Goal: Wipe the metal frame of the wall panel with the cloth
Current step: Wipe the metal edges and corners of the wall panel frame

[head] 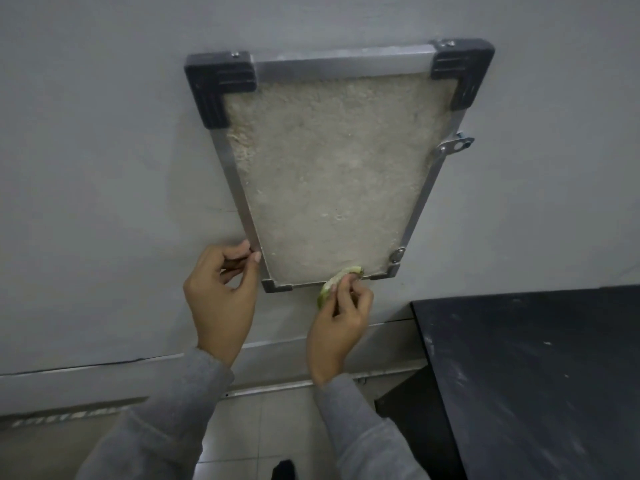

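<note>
A wall panel with a rough beige face hangs on the grey wall, bordered by a metal frame with black plastic caps on its two top corners. My right hand grips a small green cloth and presses it against the frame's bottom bar, right of its middle. My left hand pinches the frame's left bar near the bottom left corner.
A black tabletop fills the lower right, close under the panel's right corner. A metal latch tab sticks out of the frame's right bar. Below are a wall ledge and tiled floor.
</note>
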Demonstrator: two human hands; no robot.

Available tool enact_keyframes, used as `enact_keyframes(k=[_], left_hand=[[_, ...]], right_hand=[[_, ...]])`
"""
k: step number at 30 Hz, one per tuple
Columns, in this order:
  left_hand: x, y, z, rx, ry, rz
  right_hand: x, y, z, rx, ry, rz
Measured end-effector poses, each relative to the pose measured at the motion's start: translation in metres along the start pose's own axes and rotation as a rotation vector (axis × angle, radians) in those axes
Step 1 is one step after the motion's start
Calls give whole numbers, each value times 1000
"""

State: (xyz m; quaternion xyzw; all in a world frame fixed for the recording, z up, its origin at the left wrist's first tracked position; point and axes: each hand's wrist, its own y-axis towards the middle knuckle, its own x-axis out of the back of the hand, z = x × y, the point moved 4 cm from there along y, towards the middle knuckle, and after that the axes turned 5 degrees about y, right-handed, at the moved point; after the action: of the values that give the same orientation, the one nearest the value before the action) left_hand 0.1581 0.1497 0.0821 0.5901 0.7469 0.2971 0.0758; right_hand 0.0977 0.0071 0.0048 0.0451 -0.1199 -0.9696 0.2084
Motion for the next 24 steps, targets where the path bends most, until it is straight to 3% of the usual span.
enact_keyframes(k=[6, 10, 14, 18, 24], left_hand=[[1, 3, -3, -49, 22, 45], [11, 9, -12, -132, 58, 124], [25, 24, -35, -192, 41, 39], [33, 48, -74, -272, -61, -77], [33, 83, -120, -387, -129, -143]], right_hand=[[-23, -43, 2, 69, -111, 349], [-7, -38, 10, 240, -62, 458], [21, -11, 41, 414, 58, 262], [51, 31, 82, 420, 49, 12], [55, 83, 154, 639, -20, -45]])
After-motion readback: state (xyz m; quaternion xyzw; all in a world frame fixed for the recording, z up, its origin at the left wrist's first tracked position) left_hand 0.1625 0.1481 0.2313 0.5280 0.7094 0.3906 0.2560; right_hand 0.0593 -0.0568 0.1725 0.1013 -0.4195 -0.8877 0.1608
